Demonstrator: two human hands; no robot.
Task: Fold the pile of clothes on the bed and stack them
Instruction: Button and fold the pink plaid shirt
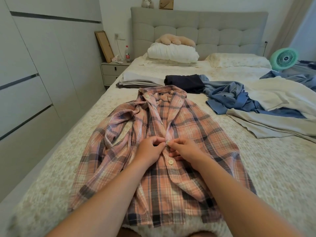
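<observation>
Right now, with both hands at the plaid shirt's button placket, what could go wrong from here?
1. The left sleeve lies bunched and twisted beside the plaid shirt; folding without flattening it could leave a lumpy fold.
2. The left hand and right hand pinch a button at mid-placket; the buttons above look undone, so the front may gape.
3. The unfolded blue garment touches the folded dark garment; pulling it might disturb that.

Only 1 view exists: a wide-angle camera worn on the person's head, standing at the foot of the bed and looking forward and down along it toward the headboard. It sits close over the plaid shirt, both forearms entering from the bottom edge. Lens distortion bends the wardrobe at left.
</observation>
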